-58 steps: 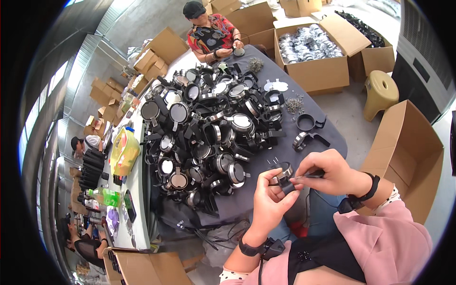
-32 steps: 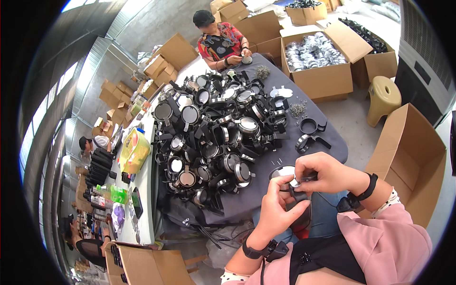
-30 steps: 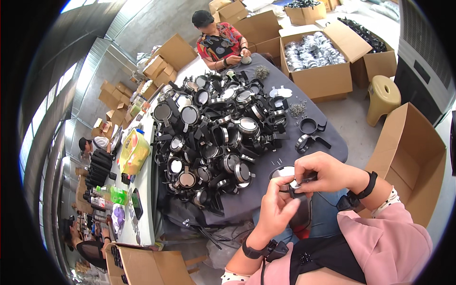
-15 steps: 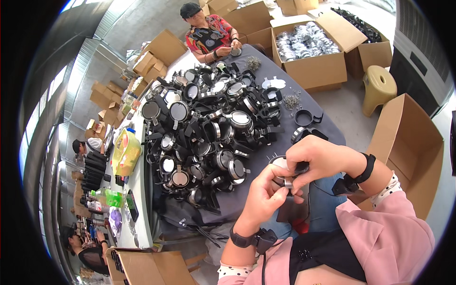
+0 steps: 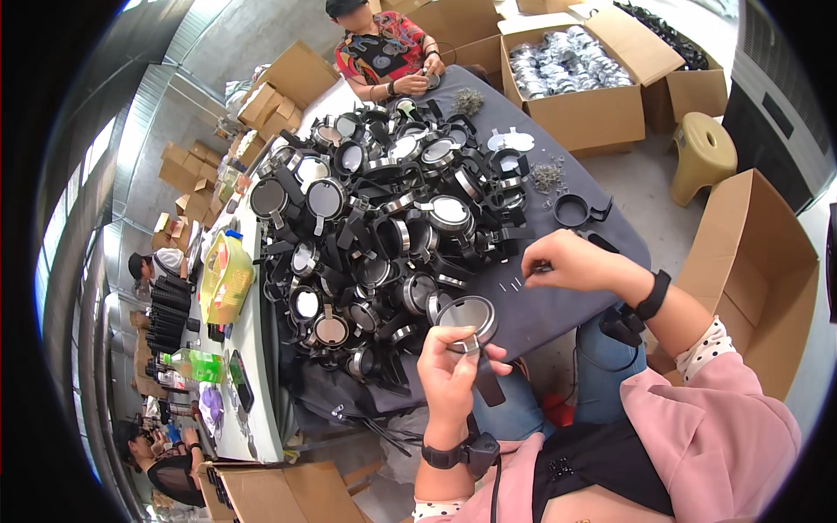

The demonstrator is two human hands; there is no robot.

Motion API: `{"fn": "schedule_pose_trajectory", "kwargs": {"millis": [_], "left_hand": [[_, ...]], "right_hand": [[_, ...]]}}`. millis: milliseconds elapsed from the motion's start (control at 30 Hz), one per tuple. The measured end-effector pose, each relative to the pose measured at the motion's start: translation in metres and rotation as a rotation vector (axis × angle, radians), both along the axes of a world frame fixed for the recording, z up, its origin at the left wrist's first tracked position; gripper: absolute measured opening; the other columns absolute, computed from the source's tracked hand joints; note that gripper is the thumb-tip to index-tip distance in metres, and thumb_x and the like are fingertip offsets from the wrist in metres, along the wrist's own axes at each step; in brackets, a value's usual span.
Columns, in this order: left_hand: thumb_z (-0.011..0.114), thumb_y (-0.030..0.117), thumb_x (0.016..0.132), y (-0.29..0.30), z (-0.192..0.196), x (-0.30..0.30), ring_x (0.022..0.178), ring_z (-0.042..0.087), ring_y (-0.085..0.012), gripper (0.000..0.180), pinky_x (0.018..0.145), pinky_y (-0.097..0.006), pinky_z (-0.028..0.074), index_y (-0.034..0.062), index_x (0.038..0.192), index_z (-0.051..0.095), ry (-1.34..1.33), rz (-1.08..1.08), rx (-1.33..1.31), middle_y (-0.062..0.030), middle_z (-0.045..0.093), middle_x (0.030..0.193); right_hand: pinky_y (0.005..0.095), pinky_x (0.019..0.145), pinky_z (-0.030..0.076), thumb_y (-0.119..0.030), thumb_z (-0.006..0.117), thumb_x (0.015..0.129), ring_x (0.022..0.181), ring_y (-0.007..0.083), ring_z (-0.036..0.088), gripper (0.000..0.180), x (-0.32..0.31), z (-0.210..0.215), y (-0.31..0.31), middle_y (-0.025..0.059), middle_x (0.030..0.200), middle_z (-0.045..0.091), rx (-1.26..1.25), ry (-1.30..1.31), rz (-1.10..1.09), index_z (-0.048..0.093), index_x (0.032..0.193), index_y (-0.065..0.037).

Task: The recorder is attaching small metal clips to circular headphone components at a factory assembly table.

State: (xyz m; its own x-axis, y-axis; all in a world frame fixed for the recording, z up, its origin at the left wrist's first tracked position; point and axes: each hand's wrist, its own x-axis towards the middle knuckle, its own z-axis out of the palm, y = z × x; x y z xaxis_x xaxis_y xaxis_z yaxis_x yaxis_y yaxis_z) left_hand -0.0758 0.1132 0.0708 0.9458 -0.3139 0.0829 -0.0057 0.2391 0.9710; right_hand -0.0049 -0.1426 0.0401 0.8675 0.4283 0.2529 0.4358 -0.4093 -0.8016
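In left hand, round black part; right hand apart.

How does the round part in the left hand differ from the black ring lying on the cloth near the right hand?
The round lidded part is held up in the left hand; the black ring lies on the table.
The held part has a grey closed face; the ring is open.
Both are round.

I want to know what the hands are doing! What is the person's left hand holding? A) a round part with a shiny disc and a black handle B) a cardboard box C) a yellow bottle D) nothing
A: the left hand grips a round black part with a shiny disc face and a black handle, while the right hand reaches to small pins on the dark table.
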Motion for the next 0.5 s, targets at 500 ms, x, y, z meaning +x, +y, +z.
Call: {"fn": "schedule_pose_trajectory", "kwargs": {"millis": [500], "left_hand": [[0.053,0.006,0.086,-0.008,-0.002,-0.002,0.073,0.068,-0.0266,0.023,0.059,-0.035,0.06,0.0007,0.108,0.046,-0.094,0.155,0.012,-0.0214,0.059,0.098]], "right_hand": [[0.0396,0.069,0.055,-0.005,0.062,0.07,0.081,0.0336,0.067,0.014,0.035,-0.09,0.067,0.0179,0.081,0.067,-0.743,0.011,-0.204,0.068,0.083,-0.002]]}}
